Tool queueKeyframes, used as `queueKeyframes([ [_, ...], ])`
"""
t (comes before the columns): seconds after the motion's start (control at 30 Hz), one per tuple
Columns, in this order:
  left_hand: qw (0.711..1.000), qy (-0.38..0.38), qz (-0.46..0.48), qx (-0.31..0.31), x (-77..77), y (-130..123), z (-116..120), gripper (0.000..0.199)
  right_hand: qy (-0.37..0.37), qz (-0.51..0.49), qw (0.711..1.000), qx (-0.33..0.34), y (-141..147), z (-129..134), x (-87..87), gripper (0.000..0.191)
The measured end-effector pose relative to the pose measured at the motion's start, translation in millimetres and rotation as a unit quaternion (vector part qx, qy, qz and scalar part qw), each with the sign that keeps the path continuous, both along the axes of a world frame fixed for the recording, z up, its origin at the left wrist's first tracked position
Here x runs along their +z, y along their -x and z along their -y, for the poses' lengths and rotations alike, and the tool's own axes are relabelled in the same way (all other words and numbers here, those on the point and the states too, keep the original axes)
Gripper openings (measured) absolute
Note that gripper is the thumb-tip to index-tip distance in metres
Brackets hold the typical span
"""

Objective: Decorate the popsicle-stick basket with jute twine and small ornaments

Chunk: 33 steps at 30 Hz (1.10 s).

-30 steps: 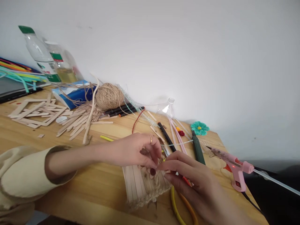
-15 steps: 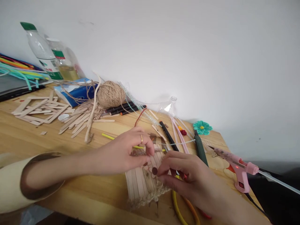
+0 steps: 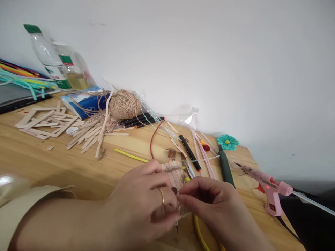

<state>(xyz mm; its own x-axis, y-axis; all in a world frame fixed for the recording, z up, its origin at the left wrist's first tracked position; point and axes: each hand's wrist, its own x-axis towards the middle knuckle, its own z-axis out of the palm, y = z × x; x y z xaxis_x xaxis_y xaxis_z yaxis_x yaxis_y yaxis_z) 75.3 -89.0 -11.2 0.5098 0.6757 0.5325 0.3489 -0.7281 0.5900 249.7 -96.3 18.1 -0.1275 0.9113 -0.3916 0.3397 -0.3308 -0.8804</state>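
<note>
A small panel of wooden craft sticks (image 3: 176,177) with twine along its edges lies on the table, largely covered by my hands. My left hand (image 3: 149,202), with a ring on one finger, is curled over the panel's left and lower part. Its fingertips are bent under, and what they grip is hidden. From the right, my right hand (image 3: 211,202) pinches thumb and forefinger together at a small dark brown disc (image 3: 174,190) over the panel. Scissors (image 3: 200,232) with yellow handles lie partly beneath my right hand.
A pink glue gun (image 3: 269,191) with a lit red light rests at the right edge. A green pen (image 3: 225,167), black marker (image 3: 190,152) and teal flower (image 3: 228,142) lie nearby. Loose craft sticks (image 3: 90,134), a twine ball (image 3: 125,104) and bottles (image 3: 49,57) stand left.
My left hand has come down and nearer, from above the panel's top to over its left and lower part, covering more of it. My right hand stays pinched at the brown disc.
</note>
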Motion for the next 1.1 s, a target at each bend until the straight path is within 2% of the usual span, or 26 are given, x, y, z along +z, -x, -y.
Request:
queueKeyframes([
  [0.3, 0.997, -0.056, -0.012, 0.05, -6.9, -11, 4, 0.014, 0.007, -0.049, 0.999, -0.023, 0, 0, -0.3, 0.004],
  [0.5, 0.998, -0.051, -0.006, 0.046, -6.0, -7, 3, 0.014, 0.0, -0.051, 0.999, 0.013, -5, -3, -4.6, 0.009],
  [0.67, 0.998, -0.058, -0.017, 0.017, -6.2, -3, 1, 0.015, -0.07, 0.027, 0.993, 0.09, -13, -5, -4.8, 0.006],
  [0.83, 0.994, -0.093, -0.053, -0.017, -3.8, 1, 1, 0.018, -0.161, 0.097, 0.965, 0.183, -19, -5, -6.6, 0.013],
  [0.93, 0.995, -0.078, -0.056, -0.021, -2.0, 3, 2, 0.016, -0.216, 0.097, 0.95, 0.203, -21, -5, -8.3, 0.014],
  [1.1, 0.998, -0.061, 0.013, -0.012, -0.8, 5, 0, 0.011, -0.279, 0.1, 0.93, 0.219, -22, -5, -8.9, 0.015],
])
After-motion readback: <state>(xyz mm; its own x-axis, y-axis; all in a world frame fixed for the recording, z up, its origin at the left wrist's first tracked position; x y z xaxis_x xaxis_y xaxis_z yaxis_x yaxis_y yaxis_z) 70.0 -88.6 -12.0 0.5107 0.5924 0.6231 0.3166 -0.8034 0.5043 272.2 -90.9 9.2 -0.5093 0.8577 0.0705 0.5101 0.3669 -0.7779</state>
